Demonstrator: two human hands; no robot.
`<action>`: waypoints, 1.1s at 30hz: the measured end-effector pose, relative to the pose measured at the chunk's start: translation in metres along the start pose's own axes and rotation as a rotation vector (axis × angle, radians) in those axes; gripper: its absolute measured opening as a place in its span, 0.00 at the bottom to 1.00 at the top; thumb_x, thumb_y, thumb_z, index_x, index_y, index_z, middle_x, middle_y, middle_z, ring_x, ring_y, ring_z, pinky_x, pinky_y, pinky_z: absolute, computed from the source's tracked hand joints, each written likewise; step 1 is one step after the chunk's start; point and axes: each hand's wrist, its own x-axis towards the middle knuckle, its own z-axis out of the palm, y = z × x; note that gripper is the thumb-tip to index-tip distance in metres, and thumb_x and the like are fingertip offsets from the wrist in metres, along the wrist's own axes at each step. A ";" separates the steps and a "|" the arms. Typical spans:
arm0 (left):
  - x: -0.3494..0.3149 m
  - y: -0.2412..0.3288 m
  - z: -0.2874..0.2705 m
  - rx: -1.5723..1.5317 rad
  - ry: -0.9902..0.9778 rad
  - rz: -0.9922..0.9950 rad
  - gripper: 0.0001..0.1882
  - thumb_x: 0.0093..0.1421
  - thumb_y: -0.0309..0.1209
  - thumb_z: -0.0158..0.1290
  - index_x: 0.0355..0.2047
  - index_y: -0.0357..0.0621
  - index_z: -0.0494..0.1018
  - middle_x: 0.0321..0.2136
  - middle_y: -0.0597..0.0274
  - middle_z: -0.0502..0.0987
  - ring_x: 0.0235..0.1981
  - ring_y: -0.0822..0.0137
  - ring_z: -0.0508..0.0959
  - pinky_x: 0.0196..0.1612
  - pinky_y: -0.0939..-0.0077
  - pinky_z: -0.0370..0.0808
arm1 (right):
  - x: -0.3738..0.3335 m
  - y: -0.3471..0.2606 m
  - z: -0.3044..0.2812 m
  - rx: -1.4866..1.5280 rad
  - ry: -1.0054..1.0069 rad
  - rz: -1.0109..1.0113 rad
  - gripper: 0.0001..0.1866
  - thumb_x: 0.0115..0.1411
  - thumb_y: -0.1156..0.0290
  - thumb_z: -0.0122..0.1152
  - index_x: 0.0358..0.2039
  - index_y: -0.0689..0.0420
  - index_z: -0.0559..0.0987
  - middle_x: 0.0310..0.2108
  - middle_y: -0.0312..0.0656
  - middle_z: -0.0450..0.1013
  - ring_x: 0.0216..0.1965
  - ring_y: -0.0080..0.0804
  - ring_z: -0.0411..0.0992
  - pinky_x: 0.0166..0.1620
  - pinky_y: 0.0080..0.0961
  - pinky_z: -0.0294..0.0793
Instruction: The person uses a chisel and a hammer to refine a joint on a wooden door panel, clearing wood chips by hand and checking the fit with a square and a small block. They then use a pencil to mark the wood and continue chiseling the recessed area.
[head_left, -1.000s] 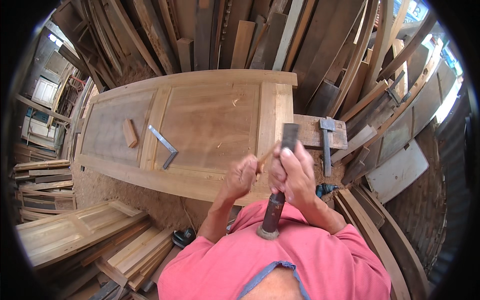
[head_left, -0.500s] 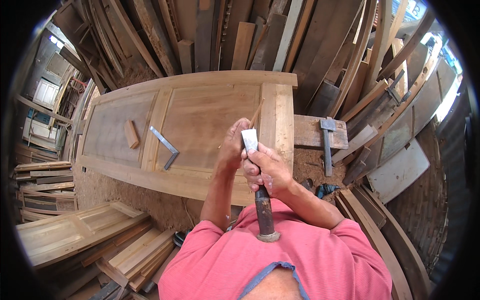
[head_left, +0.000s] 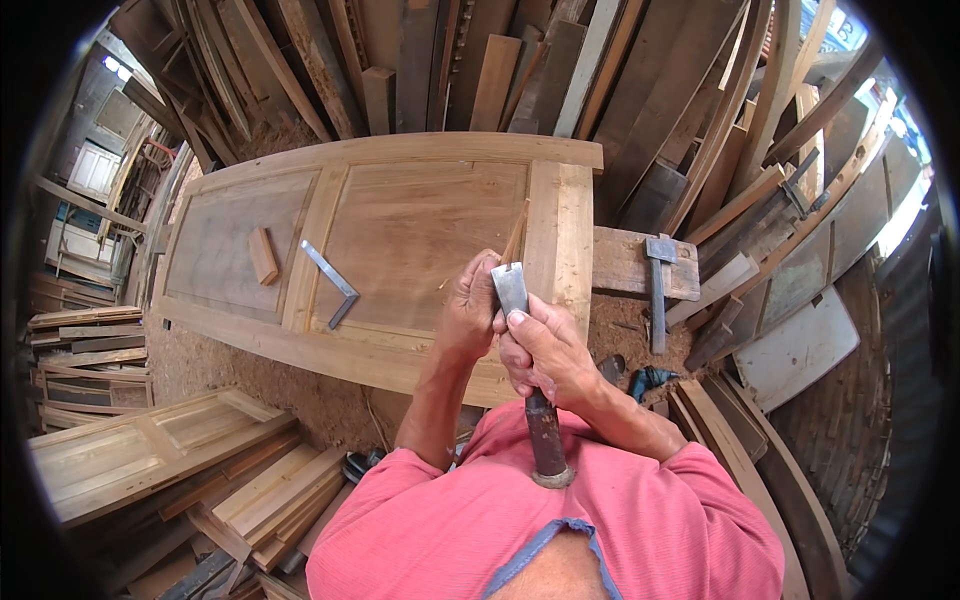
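In my right hand (head_left: 550,350), closed around its neck, is a wide chisel (head_left: 510,288). The steel blade points up and away, while the dark handle runs back to my chest. My left hand (head_left: 468,312) is closed just left of the blade, gripping a thin brown wooden stick (head_left: 515,235) that rises past the chisel's edge. The stick's lower part is hidden by fingers and blade. Both hands are above the near right part of a panelled wooden door (head_left: 430,230). On the door lie a metal try square (head_left: 330,285) and a small wood block (head_left: 263,256).
A hammer (head_left: 657,290) rests on a rough board (head_left: 620,262) right of the door. Many planks (head_left: 495,85) lean upright behind. Another panelled door (head_left: 150,450) and stacked boards (head_left: 285,500) lie at the lower left. A teal power tool (head_left: 650,380) sits at right.
The chisel has tilted slightly, its blade shifting a little right and nearer me. My right hand has moved slightly right with it; the left still grips the stick. The whole view has shifted slightly.
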 end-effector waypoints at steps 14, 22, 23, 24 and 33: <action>-0.026 -0.024 0.003 -0.784 -0.063 -0.399 0.16 0.72 0.45 0.40 0.36 0.46 0.66 0.09 0.78 0.53 0.07 0.81 0.51 0.15 0.82 0.54 | -0.008 -0.029 -0.043 0.077 0.273 -0.448 0.09 0.71 0.65 0.43 0.42 0.56 0.67 0.21 0.31 0.63 0.15 0.16 0.57 0.19 0.19 0.64; 0.001 -0.024 0.004 -0.462 0.008 -0.212 0.17 0.72 0.44 0.39 0.36 0.44 0.67 0.14 0.73 0.60 0.10 0.80 0.55 0.16 0.83 0.55 | 0.003 -0.019 -0.041 0.188 0.187 -0.294 0.08 0.71 0.65 0.44 0.43 0.56 0.68 0.22 0.30 0.63 0.15 0.16 0.58 0.20 0.18 0.65; 0.002 -0.027 0.002 -0.387 0.056 -0.201 0.17 0.72 0.43 0.39 0.34 0.44 0.67 0.14 0.72 0.61 0.11 0.79 0.57 0.17 0.83 0.55 | 0.004 -0.018 -0.040 0.190 0.191 -0.295 0.08 0.71 0.65 0.44 0.43 0.56 0.68 0.22 0.30 0.63 0.15 0.16 0.58 0.20 0.18 0.65; 0.005 -0.031 -0.001 -0.387 0.055 -0.204 0.17 0.72 0.43 0.39 0.34 0.44 0.67 0.14 0.72 0.61 0.11 0.79 0.57 0.17 0.83 0.55 | 0.005 -0.017 -0.038 0.223 0.194 -0.243 0.08 0.71 0.66 0.44 0.43 0.56 0.68 0.22 0.30 0.63 0.15 0.16 0.58 0.20 0.18 0.65; 0.022 -0.027 0.001 -0.101 0.178 -0.126 0.15 0.72 0.39 0.40 0.30 0.48 0.68 0.16 0.78 0.64 0.15 0.86 0.59 0.18 0.86 0.55 | 0.019 0.011 -0.017 0.312 -0.043 0.012 0.08 0.70 0.64 0.45 0.42 0.55 0.68 0.21 0.31 0.62 0.15 0.17 0.58 0.21 0.20 0.69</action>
